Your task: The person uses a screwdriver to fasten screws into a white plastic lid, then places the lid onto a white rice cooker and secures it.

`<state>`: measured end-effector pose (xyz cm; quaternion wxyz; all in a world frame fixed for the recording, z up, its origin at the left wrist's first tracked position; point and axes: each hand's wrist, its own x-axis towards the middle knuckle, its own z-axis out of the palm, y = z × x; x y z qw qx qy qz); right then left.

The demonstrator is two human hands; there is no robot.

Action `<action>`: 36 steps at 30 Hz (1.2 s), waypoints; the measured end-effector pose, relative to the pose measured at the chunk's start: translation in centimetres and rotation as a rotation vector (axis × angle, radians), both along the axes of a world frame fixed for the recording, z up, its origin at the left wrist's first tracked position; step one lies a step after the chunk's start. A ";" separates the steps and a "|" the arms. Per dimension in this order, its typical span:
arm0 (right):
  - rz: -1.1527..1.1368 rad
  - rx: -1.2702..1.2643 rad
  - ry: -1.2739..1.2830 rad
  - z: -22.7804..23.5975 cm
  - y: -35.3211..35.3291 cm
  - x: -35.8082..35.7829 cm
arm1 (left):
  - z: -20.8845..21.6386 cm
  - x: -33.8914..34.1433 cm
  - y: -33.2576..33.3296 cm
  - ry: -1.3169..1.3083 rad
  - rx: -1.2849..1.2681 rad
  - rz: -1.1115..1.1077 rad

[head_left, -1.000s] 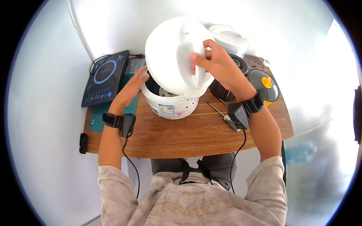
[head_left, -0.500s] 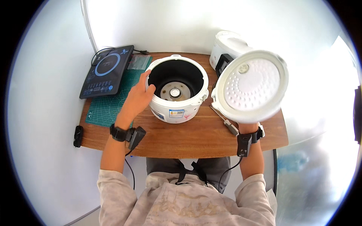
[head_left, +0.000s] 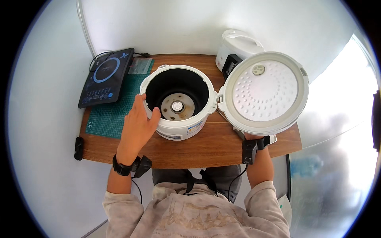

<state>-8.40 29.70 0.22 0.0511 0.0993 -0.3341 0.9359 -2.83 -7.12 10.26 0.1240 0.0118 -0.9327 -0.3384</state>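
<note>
A white rice cooker body (head_left: 179,127) stands on the table, its dark inner wall and round heating plate (head_left: 186,112) showing. My left hand (head_left: 139,123) grips its left front rim, with the thumb at the inner edge. To the right is the round rice cooker lid (head_left: 264,91), its dimpled underside facing up. The lid's left edge meets the hinge (head_left: 216,101) on the body's right side. My right hand (head_left: 251,136) supports the lid from below, its fingers hidden behind it. A screwdriver (head_left: 239,133) lies partly covered by the lid.
A black induction cooktop (head_left: 99,79) rests at the back left, partly over a green cutting mat (head_left: 105,119). A plastic bag (head_left: 140,65) lies beside it. A second white rice cooker (head_left: 238,44) stands behind the lid. A small black object (head_left: 79,148) sits by the table's left edge.
The cooker body has turned and shifted a little left and nearer with my left hand. The lid's edge now meets the body's hinge, and the lid covers more of the screwdriver.
</note>
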 end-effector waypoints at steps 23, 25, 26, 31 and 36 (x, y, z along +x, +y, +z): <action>-0.288 0.553 0.110 -4.7 0.1 -0.2 | -0.5 0.2 0.4 0.055 -0.033 0.003; -0.443 0.923 0.138 -4.5 0.2 0.1 | -0.9 0.2 0.3 0.081 -0.049 0.004; -0.445 0.934 0.138 -4.5 0.2 0.3 | -1.1 0.1 0.2 0.095 -0.059 0.007; -0.464 0.984 0.161 -2.9 -0.9 1.1 | -1.3 0.1 0.2 0.114 -0.111 0.009; -0.452 0.991 0.185 -2.5 -1.1 1.3 | -1.1 0.3 0.2 0.080 -0.138 0.028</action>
